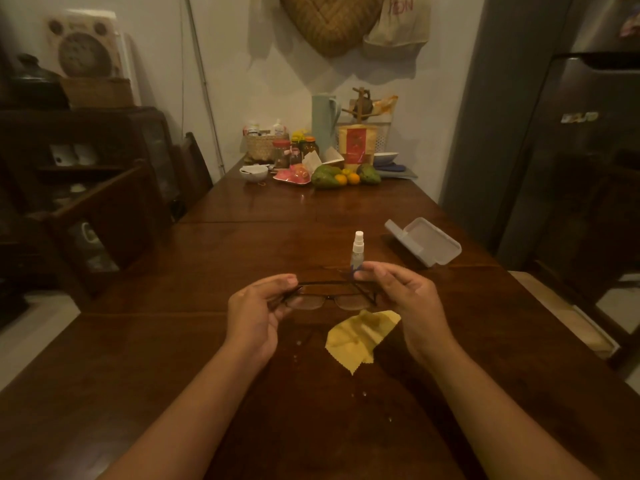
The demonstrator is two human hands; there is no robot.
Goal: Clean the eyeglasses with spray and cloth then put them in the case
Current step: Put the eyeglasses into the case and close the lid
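Eyeglasses [325, 300] held at both ends: left hand [254, 315] pinches one end, right hand [407, 301] pinches other, fingers curled.

I log eyeglasses [325, 300] between left hand [256, 311] and right hand [407, 301], cloth [360, 337] on table [166, 358] before them, spray bottle [357, 252] behind, case [425, 241] further right.

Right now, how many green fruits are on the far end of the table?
2. One green fruit lies left of the small orange fruits, the other right of them. Others may be hidden behind the clutter.
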